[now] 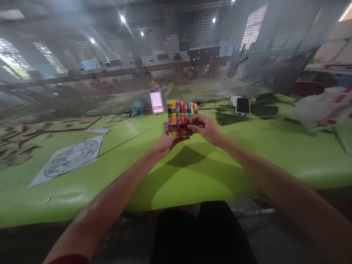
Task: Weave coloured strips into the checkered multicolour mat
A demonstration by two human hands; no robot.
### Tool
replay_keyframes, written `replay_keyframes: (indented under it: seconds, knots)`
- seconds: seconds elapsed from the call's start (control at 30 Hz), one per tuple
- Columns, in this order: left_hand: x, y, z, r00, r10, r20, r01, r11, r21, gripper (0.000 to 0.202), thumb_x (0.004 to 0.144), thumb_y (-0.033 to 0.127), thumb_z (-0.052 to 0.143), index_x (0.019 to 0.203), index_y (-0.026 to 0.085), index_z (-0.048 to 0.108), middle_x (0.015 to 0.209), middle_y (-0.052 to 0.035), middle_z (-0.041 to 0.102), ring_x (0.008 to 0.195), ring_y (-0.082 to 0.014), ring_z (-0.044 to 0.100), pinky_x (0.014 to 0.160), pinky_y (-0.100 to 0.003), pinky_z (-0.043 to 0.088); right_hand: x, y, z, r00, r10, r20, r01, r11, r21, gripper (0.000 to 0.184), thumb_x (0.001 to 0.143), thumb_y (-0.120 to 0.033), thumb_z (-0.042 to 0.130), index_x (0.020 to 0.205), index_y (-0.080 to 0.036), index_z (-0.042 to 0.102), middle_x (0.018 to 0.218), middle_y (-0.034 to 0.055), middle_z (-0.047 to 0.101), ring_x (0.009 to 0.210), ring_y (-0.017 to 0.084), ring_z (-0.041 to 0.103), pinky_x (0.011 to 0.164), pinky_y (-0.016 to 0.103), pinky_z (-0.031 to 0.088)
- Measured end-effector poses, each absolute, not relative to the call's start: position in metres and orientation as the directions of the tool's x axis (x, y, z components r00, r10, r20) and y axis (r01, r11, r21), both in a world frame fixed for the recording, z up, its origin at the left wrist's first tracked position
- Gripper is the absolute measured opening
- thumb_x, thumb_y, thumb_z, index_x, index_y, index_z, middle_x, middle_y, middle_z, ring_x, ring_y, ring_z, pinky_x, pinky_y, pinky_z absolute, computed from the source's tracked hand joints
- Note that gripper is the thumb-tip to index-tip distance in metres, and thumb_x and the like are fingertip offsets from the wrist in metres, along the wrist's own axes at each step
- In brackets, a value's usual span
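A small woven piece (177,110) made of glossy strips in yellow, orange, purple, red, blue and green stands upright before me, above the green tabletop. It could be a pouch or a basket; the frame does not show which. My left hand (167,142) grips it from below at the lower left, with some fingers hidden behind or under it. At its lower right side, my right hand (205,127) is closed in a pinch, thumb and fingers on the weave. A dark strip crosses the lower front of the piece.
The green table (110,176) bears a paper with a ring-shaped drawing (73,157), cardboard scraps (13,150), a phone-like device (242,105), dark flat strips (233,118) and a plastic bag (321,108). Behind rises a perforated metal screen (170,44).
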State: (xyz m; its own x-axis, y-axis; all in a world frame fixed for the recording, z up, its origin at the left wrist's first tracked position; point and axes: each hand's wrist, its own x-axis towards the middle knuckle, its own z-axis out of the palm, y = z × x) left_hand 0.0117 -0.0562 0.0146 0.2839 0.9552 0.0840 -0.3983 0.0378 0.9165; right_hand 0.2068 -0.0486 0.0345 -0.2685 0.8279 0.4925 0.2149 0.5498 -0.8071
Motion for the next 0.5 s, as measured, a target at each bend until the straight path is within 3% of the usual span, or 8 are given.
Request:
replay_keyframes:
  seconds: [0.13,0.3,0.5]
  knots:
    - [0.0148,-0.0586,0.0148,0.259,0.963,0.072,-0.389,0.036,0.921,0.031,0.064,0.009,0.091,0.09,0.013,0.076,0.094,-0.0089,0.08,0.099,-0.0263,0.077,0.102,-0.048,0.06,0.2084,-0.0467,0.036,-0.238,0.893,0.383,0.078,0.411,-0.908,0.034,0.08,-0.047,0.081,0.08,-0.02,0.06,0.072,-0.0018,0.061,0.064,0.012,0.056,0.06,0.027,0.05]
    - [0.0122,-0.0573,0.0135,0.26,0.963,0.066,-0.404,0.046,0.914,0.026,0.07,0.005,0.086,0.093,0.012,0.075,0.104,-0.0114,0.08,0.095,-0.0226,0.077,0.103,-0.045,0.061,0.2108,-0.0414,0.0329,-0.219,0.941,0.256,-0.078,0.245,-0.966,0.025,0.076,-0.028,0.082,0.077,-0.019,0.058,0.076,-0.0021,0.06,0.066,0.011,0.058,0.065,0.029,0.054]
    - [0.0104,-0.0571,0.0128,0.285,0.956,0.07,-0.403,0.053,0.914,0.027,0.071,0.005,0.086,0.096,0.01,0.077,0.107,-0.0138,0.079,0.093,-0.0229,0.078,0.102,-0.045,0.061,0.2111,-0.0445,0.0348,-0.208,0.949,0.237,0.079,0.258,-0.963,0.018,0.081,-0.019,0.08,0.077,-0.018,0.062,0.067,0.0004,0.065,0.058,0.013,0.06,0.06,0.029,0.05]
